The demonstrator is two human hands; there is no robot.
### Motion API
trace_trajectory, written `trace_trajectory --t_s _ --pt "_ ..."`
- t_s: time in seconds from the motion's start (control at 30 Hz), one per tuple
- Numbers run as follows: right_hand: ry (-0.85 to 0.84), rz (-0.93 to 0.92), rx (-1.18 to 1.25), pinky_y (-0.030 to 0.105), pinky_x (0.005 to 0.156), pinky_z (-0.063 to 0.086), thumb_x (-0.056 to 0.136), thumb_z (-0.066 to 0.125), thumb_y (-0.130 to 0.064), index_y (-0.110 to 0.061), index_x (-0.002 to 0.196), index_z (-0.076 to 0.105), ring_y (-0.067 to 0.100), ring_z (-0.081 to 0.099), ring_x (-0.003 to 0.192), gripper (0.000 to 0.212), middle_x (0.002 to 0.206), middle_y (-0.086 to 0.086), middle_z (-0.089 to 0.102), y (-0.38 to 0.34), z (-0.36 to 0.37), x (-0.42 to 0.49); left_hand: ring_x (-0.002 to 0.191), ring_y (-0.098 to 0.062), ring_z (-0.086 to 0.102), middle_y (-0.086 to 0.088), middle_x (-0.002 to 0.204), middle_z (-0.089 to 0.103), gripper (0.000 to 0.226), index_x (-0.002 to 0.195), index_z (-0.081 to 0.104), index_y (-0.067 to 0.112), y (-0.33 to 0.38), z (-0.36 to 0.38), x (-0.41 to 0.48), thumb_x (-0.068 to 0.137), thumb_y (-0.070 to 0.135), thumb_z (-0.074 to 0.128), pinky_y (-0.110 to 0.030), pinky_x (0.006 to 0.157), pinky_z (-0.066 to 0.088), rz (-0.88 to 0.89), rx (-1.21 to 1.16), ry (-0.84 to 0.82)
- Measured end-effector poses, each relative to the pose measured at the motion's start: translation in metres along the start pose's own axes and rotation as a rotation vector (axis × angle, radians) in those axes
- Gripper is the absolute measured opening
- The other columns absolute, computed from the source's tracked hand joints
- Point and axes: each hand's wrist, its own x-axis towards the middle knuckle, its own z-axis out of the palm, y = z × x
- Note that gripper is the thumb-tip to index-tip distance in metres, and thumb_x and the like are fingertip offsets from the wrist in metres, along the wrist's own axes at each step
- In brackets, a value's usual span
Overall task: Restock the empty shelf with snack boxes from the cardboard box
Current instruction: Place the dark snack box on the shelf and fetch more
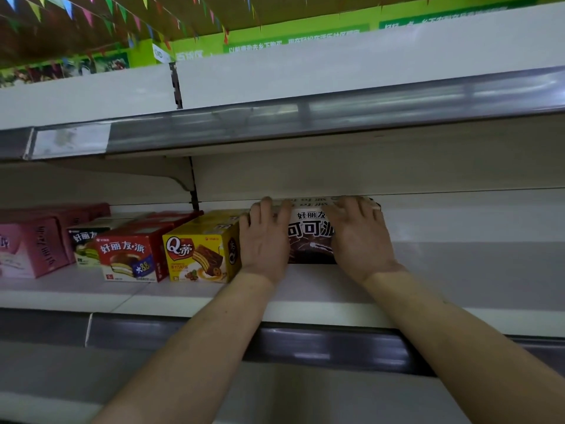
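A dark brown and white snack box (310, 232) lies on the white shelf board (458, 270), right beside a yellow snack box (198, 255). My left hand (264, 240) lies flat against the box's left front. Its fingers reach up over the top edge. On the right front my right hand (359, 237) presses the same way, fingers spread and fairly straight. Both hands cover the ends of the box, so only its middle shows. The cardboard box is out of view.
Left of the yellow box stand a red snack box (131, 255), a green-and-white one (84, 243) and pink boxes (30, 249). The shelf above (305, 117) overhangs the hands closely. A dark price rail (321, 344) runs along the shelf's front edge.
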Motion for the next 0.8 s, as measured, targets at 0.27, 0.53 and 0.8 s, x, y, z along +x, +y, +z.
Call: trace_trajectory --t_s 0.27,0.53,0.8 --pt "-0.182 -0.052 -0.070 0.041 0.097 0.042 0.093 0.051 -0.014 -0.011 0.142 0.040 0.031 0.018 0.138 0.050 0.150 0.010 0.018 -0.013 -0.009 0.000 0.130 -0.031 0.032 -0.012 0.143 0.030 0.062 0.146 0.025 0.022 0.004 0.001 0.003 0.092 0.018 0.053 -0.040 0.101 0.033 -0.020 0.008 -0.072" --pt "-0.354 -0.061 -0.060 0.043 0.103 0.034 0.089 0.055 -0.013 -0.011 0.139 0.044 0.034 0.024 0.135 0.051 0.146 0.014 0.023 -0.028 -0.034 -0.001 0.137 -0.032 0.027 -0.012 0.150 0.026 0.066 0.151 0.022 0.023 0.003 -0.034 -0.009 0.093 0.022 0.053 -0.042 0.106 0.029 -0.097 -0.086 -0.255" --pt "-0.272 -0.288 0.162 0.042 0.103 0.028 0.091 0.049 -0.020 -0.016 0.125 0.056 0.032 0.040 0.123 0.035 0.131 0.012 0.045 -0.107 -0.056 -0.035 0.120 -0.031 0.044 -0.009 0.129 0.046 0.038 0.130 0.048 0.018 -0.052 -0.097 -0.083 0.093 0.029 0.053 -0.041 0.092 0.035 -0.230 0.082 -0.178"
